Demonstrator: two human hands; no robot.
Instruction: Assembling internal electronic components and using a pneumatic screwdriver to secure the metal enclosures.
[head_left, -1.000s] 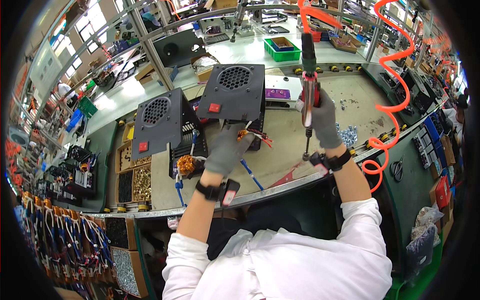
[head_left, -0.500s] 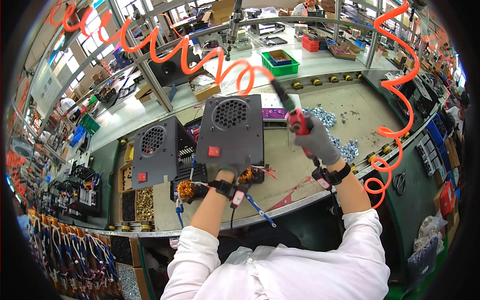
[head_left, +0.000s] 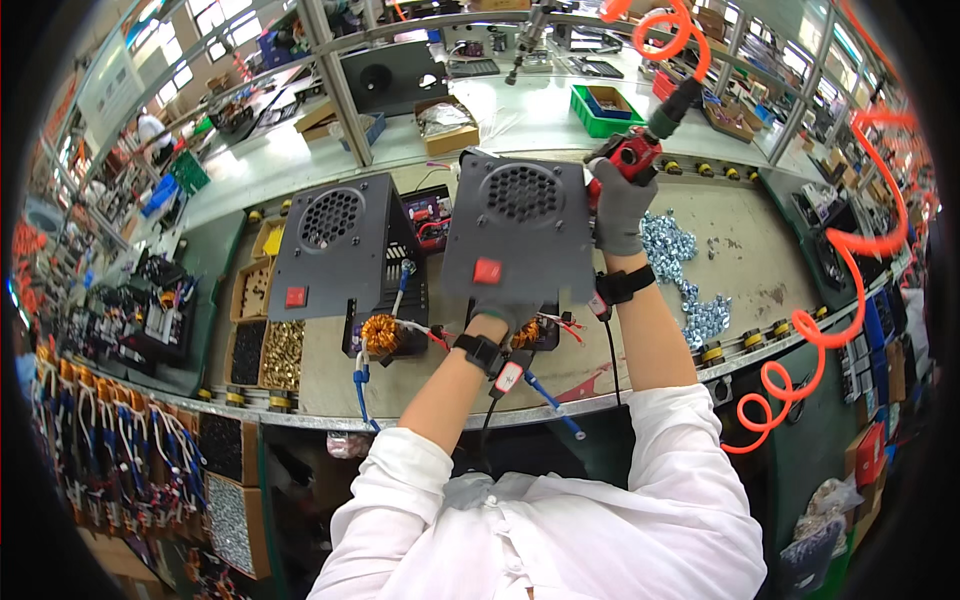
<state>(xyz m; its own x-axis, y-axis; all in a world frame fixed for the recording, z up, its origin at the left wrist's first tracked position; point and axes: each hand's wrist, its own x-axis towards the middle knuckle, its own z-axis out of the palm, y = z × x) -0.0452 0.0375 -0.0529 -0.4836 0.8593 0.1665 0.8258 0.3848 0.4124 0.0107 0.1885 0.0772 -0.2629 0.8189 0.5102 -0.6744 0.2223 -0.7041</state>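
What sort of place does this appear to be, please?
It is probably an electronics assembly workshop. The right hand holds a red power tool, two dark vented housings are at the bench, and loose silvery fasteners are piled on it.

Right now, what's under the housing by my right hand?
A copper coil and wires show at its near edge; the housing covers most of your left hand and anything deeper.
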